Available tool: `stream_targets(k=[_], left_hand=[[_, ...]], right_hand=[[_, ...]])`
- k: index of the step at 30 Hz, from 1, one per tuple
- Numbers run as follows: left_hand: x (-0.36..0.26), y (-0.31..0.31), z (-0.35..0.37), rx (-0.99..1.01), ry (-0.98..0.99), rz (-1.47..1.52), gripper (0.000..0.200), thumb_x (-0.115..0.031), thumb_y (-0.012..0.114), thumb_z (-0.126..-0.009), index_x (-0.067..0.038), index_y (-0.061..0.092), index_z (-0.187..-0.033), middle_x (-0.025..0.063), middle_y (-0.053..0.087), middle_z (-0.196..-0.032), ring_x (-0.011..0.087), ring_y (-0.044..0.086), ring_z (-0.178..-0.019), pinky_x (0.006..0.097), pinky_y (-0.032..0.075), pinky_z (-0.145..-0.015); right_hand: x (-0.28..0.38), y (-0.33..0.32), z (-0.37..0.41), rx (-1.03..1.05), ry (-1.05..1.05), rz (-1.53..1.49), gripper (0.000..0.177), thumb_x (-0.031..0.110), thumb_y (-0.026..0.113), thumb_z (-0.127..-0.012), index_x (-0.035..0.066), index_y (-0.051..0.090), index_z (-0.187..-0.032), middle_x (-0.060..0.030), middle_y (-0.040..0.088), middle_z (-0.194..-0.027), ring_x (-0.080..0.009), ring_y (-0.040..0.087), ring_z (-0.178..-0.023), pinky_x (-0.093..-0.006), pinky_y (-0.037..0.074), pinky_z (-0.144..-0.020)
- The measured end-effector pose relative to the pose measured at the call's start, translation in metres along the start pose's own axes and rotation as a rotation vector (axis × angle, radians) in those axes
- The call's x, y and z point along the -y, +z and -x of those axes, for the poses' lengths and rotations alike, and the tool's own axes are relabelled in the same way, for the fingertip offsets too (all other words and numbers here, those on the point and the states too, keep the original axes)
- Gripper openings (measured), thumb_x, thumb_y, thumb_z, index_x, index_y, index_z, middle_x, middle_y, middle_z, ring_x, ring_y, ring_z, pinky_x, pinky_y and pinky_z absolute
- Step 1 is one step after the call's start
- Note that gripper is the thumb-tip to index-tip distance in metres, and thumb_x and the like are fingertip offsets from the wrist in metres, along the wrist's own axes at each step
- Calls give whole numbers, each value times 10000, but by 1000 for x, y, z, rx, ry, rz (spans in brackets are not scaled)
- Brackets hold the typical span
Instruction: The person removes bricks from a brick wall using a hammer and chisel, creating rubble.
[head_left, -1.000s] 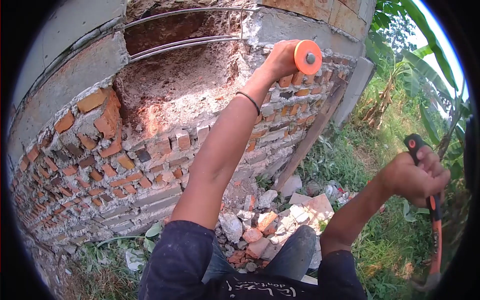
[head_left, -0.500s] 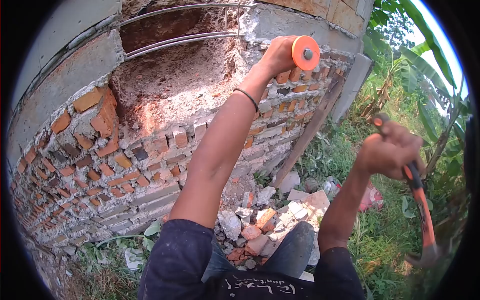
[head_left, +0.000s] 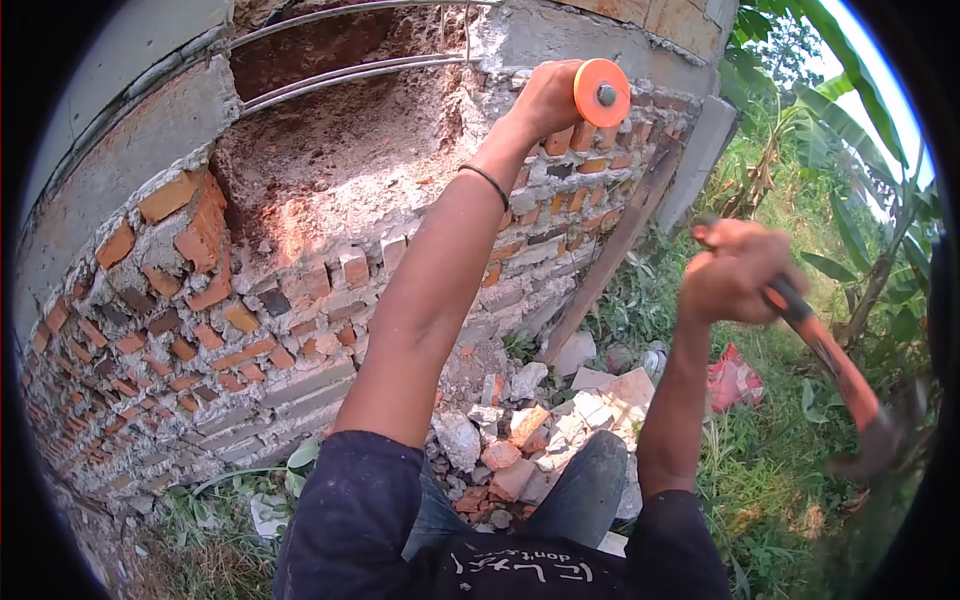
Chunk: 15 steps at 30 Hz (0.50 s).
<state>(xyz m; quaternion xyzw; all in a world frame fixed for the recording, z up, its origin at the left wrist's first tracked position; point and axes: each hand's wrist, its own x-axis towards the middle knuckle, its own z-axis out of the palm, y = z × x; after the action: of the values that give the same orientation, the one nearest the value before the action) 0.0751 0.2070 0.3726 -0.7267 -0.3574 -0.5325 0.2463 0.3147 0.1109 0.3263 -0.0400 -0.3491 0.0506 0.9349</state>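
Near the top of the broken brick wall, my left hand is closed around a chisel with a round orange hand guard. The metal striking end shows at the guard's centre, while the blade is hidden behind my hand. My right hand grips a hammer by its orange and black handle, out to the right of the wall and apart from the chisel. Its metal head hangs low at the right, smeared by motion.
Metal rods cross a hollow of reddish earth in the wall. A wooden plank leans at the wall's right end. Brick rubble lies by my knees; a red and white bag rests in the grass.
My right hand has moved left and slightly up, and the hammer head has risen with it. My left hand still holds the chisel at the wall; the view has shifted a little.
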Motion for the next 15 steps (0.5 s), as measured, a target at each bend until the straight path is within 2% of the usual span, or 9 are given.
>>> stream_targets(k=[2, 3, 4, 5, 7, 9, 11, 13, 15], left_hand=[[-3, -2, 2, 87, -49, 18, 189, -211, 712, -746, -77, 668, -871, 144, 678, -855, 343, 653, -818, 412, 531, -695], [-4, -2, 2, 45, -15, -10, 190, -215, 708, -750, -73, 670, -870, 148, 679, -858, 348, 653, -820, 414, 531, -700], [12, 6, 0, -41, 66, -21, 208, -227, 703, -756, -66, 670, -884, 154, 679, -871, 352, 652, -827, 415, 530, -707], [9, 4, 8, -17, 18, -17, 212, -227, 700, -759, -60, 668, -885, 154, 679, -876, 352, 651, -832, 414, 530, -711], [6, 3, 0, -6, -16, -8, 216, -228, 698, -761, -55, 665, -887, 155, 678, -880, 353, 650, -836, 414, 530, -716], [8, 6, 3, 44, -43, -43, 209, -223, 697, -759, -55, 659, -877, 151, 675, -873, 353, 648, -836, 416, 527, -715], [7, 2, 2, 52, -34, -52, 207, -223, 702, -753, -60, 659, -872, 148, 675, -866, 353, 647, -831, 415, 527, -712], [4, 1, 2, 3, 14, -21, 208, -222, 721, -731, -76, 662, -866, 140, 675, -856, 347, 648, -819, 411, 528, -705], [7, 5, 3, 6, 21, -26, 211, -218, 726, -724, -77, 663, -869, 137, 675, -853, 343, 649, -815, 408, 530, -704]], right_hand=[[-53, -72, 105, 813, 498, 683, 91, 75, 610, -846, 6, 588, -901, 4, 484, -605, -89, 447, -527, -274, 397, -509], [-42, -89, 116, 931, 617, 737, 134, 80, 617, -838, -5, 614, -941, 0, 510, -621, -88, 470, -550, -278, 411, -527], [-21, -92, 92, 891, 614, 541, 164, 59, 618, -838, -12, 619, -986, 16, 511, -628, -86, 469, -552, -272, 419, -539], [0, -86, 66, 753, 649, 570, 96, 69, 645, -855, 16, 599, -920, 33, 492, -613, -65, 471, -534, -243, 398, -508], [45, -56, -6, 498, 643, 385, 275, 127, 678, -890, 86, 451, -740, 25, 442, -552, -46, 426, -451, -195, 330, -403], [78, -21, -77, 349, 180, 99, 286, 106, 644, -908, 78, 456, -695, 17, 408, -523, -68, 329, -390, -206, 302, -388], [92, -7, -133, 193, -104, -193, 296, 74, 613, -900, 81, 442, -658, 20, 387, -523, -76, 300, -394, -219, 303, -406], [69, 9, -108, -39, -219, -191, 256, 77, 620, -885, 63, 459, -686, 22, 408, -542, -78, 334, -430, -234, 316, -432], [9, 4, -1, -39, -47, -20, 220, 81, 627, -871, 46, 477, -715, 24, 429, -561, -80, 369, -467, -250, 329, -458]])
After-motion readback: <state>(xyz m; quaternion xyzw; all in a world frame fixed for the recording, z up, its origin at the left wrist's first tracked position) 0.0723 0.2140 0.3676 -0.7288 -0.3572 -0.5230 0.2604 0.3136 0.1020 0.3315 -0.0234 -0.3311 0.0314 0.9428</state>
